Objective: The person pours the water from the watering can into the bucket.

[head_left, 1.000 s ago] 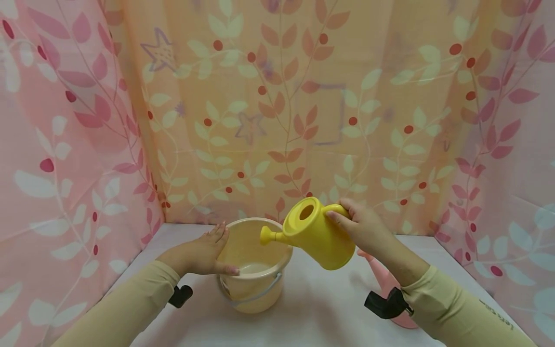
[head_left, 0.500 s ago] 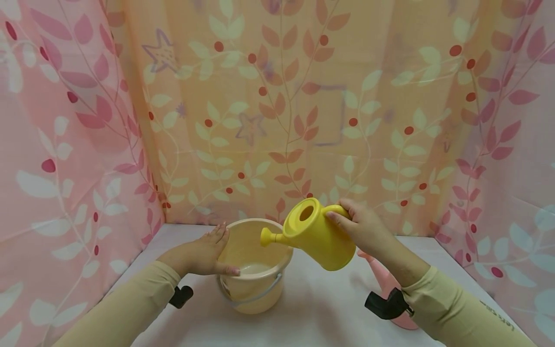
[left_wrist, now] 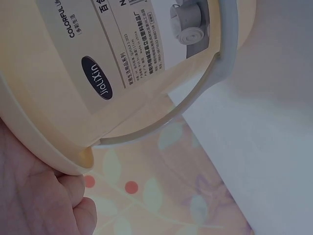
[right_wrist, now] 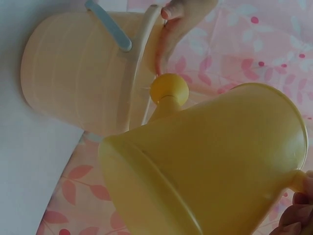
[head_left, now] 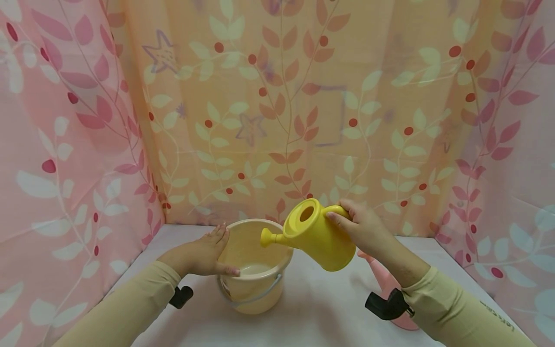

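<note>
A yellow watering can (head_left: 325, 241) hangs tilted in the head view, its round spout head (head_left: 265, 237) over the opening of a cream bucket (head_left: 262, 301). My right hand (head_left: 362, 229) grips the can's handle, thumb on top. On the left side of the bucket's rim rests my left hand (head_left: 201, 254), fingers extended along it and thumb reaching across the front rim. The left wrist view gives the bucket's printed label (left_wrist: 112, 54) and grey-blue handle (left_wrist: 166, 117). From the right wrist, the can's body (right_wrist: 210, 156) fills the foreground. No water stream is visible.
A pink tapering object (head_left: 381, 274) stands at the right, partly hidden by my right forearm and the black wrist camera (head_left: 386, 304). The white table (head_left: 329, 313) is enclosed by leaf-patterned cloth (head_left: 277, 120) at the back and both sides.
</note>
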### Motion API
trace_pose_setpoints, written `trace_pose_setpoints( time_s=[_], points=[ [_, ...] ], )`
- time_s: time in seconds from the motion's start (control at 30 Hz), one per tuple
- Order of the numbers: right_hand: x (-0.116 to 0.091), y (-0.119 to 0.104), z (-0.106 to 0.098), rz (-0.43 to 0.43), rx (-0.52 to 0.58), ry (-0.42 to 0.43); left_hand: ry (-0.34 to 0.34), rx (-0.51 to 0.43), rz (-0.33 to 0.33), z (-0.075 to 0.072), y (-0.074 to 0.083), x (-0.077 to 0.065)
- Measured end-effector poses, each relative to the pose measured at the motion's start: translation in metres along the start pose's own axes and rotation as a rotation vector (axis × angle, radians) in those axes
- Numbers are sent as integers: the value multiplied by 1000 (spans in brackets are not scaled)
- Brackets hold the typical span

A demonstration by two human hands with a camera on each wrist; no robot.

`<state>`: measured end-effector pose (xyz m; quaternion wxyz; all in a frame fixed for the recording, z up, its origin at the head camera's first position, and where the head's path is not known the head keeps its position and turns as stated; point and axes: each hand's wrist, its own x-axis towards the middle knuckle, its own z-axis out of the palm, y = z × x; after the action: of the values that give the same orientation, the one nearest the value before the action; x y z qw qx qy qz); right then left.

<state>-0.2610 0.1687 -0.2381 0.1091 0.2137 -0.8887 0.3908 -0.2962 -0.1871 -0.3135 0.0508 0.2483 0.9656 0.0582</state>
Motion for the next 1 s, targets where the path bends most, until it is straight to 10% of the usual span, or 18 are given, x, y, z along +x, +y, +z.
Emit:
trace_pose_setpoints(
  time_s=[1.0],
  points=[
    [3,-4,0,-31,-98,40,15,18,12,1,-1,0]
  ],
)
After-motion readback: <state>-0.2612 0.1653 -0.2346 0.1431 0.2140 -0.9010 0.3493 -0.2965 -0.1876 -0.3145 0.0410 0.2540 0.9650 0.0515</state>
